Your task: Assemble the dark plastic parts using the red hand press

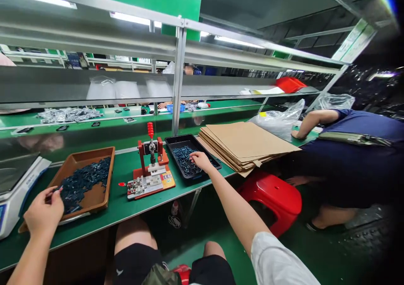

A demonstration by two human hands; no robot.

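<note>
My left hand (44,211) rests at the near left corner of a brown tray (100,195) filled with several small dark parts (83,183); its fingers pinch one small dark part at the tray's edge. My right hand (201,160) reaches into a black tray (176,141) of small blue-grey parts (186,158), fingers curled down onto the pile. Whether it holds a part is hidden. Between the two trays stands a red hand press (150,167) with a red-knobbed lever on an orange base.
A white scale (15,188) sits at the far left of the green bench (126,209). Stacked cardboard sheets (246,144) lie right of the black tray. A red stool (271,196) stands below. Another person (353,158) in blue bends over at the right. Clear bags (280,118) lie behind the cardboard.
</note>
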